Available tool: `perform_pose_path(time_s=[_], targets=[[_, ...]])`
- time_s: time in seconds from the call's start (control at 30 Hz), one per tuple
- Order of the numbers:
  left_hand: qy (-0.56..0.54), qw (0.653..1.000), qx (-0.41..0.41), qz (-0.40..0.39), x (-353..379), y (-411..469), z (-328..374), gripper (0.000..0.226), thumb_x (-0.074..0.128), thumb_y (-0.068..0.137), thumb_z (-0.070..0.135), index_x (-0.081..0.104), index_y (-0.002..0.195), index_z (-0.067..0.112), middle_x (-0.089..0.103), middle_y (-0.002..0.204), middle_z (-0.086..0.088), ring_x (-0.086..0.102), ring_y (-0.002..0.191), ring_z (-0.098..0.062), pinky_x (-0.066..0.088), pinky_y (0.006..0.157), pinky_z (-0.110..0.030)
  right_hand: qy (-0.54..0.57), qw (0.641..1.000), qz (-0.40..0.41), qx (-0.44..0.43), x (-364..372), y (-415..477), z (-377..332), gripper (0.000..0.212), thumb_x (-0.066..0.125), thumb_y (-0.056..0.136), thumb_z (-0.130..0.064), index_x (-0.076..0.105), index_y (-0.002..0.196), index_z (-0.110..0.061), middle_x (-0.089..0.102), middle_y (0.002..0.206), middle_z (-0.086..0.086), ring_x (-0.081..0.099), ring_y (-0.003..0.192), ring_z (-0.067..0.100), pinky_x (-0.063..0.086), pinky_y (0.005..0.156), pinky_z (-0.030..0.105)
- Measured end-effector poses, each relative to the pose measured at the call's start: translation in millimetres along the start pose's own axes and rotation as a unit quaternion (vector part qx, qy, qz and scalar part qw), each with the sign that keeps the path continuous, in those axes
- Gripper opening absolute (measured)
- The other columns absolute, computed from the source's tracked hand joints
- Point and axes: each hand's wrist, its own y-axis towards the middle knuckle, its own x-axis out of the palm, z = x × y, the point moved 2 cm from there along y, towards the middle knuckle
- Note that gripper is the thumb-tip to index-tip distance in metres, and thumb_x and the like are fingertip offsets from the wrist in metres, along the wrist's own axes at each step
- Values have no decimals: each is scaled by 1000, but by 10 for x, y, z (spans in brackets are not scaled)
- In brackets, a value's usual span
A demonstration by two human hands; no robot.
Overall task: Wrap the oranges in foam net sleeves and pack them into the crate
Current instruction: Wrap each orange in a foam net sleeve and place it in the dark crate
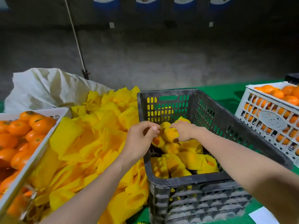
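Note:
Over the black crate (210, 177) my two hands meet on one orange in a yellow foam net sleeve (169, 134). My left hand (140, 135) pinches the sleeve's left end with curled fingers. My right hand (182, 131) grips the sleeved orange from the right. Several wrapped oranges (182, 160) lie in the crate below. A big heap of empty yellow sleeves (90, 143) lies left of the crate. Bare oranges (21, 131) fill a white tray at the far left.
A white crate (267, 117) full of oranges stands at the right on the green table cover (226, 96). A white sack (45, 88) lies behind the sleeve heap. A white paper (262, 215) lies at the bottom right. Dark concrete floor stretches beyond.

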Motion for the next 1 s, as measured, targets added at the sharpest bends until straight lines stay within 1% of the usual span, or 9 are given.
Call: perform_pose_path(time_s=[0.13, 0.23, 0.3, 0.37, 0.43, 0.57, 0.77, 0.87, 1.0], targets=[[-78, 989, -71, 104, -613, -50, -192, 29, 50, 96, 8, 66, 79, 25, 69, 72, 8, 62, 61, 0, 49, 55, -15, 156, 942, 286, -76, -514, -318, -496, 37, 61, 88, -30, 57, 121, -14, 59, 123, 6, 52, 115, 22, 40, 97, 34], [-66, 981, -120, 136, -1127, -117, -406, 27, 50, 98, 11, 67, 80, 23, 69, 70, 7, 61, 57, -3, 49, 54, -18, 246, 874, 381, -171, -805, -606, -1092, 23, 62, 87, -22, 65, 107, -11, 65, 102, 1, 57, 93, 16, 41, 86, 29], [-64, 973, -148, 163, -1406, -198, -541, 27, 50, 98, 12, 67, 80, 22, 69, 70, 4, 61, 56, -5, 48, 55, -21, 246, 871, 356, -232, -869, -698, -1523, 22, 63, 86, -22, 65, 105, -12, 66, 101, 0, 55, 90, 12, 40, 82, 28], [-52, 967, -168, 183, -1603, -312, -645, 26, 50, 98, 13, 67, 81, 22, 69, 72, 2, 62, 59, -9, 48, 56, -23, 172, 917, 253, -255, -809, -627, -1928, 29, 64, 86, -27, 63, 110, -11, 64, 112, 6, 56, 104, 20, 42, 83, 29], [-44, 964, -181, 188, -1727, -444, -707, 26, 50, 98, 13, 67, 81, 21, 69, 71, 3, 62, 62, -13, 48, 58, -26, 20, 968, 107, -227, -638, -461, -2259, 39, 66, 85, -33, 61, 113, -6, 62, 118, 12, 55, 111, 28, 45, 81, 31], [-47, 963, -197, 179, -1849, -706, -743, 25, 50, 98, 10, 67, 82, 19, 70, 72, 2, 61, 61, -12, 48, 57, -26, -130, 984, -68, -105, -134, -64, -2492, 46, 67, 84, -35, 59, 121, -8, 55, 130, 11, 54, 118, 31, 48, 91, 40], [-54, 961, -224, 154, -2018, -1013, -752, 18, 54, 96, 9, 66, 85, 15, 68, 83, -6, 62, 69, -17, 50, 63, -29, -31, 996, 51, -65, 106, -33, -2495, 37, 57, 87, -12, 54, 123, -7, 55, 129, 13, 54, 118, 31, 47, 89, 38], [-66, 959, -246, 123, -2035, -1064, -721, 14, 60, 92, 8, 63, 106, 7, 66, 95, -5, 62, 83, -18, 53, 74, -31, 88, 991, 73, -73, -132, -141, -2511, 38, 62, 87, -20, 54, 120, -3, 54, 128, 15, 51, 119, 31, 44, 90, 34], [-110, 947, -297, 53, -1968, -1061, -643, 52, 67, 86, 18, 45, 132, 12, 57, 118, -2, 57, 106, -20, 47, 96, -42, 377, 915, 92, -107, -370, -428, -2533, 41, 65, 86, -10, 50, 122, -1, 55, 122, 22, 54, 113, 31, 43, 87, 35]])
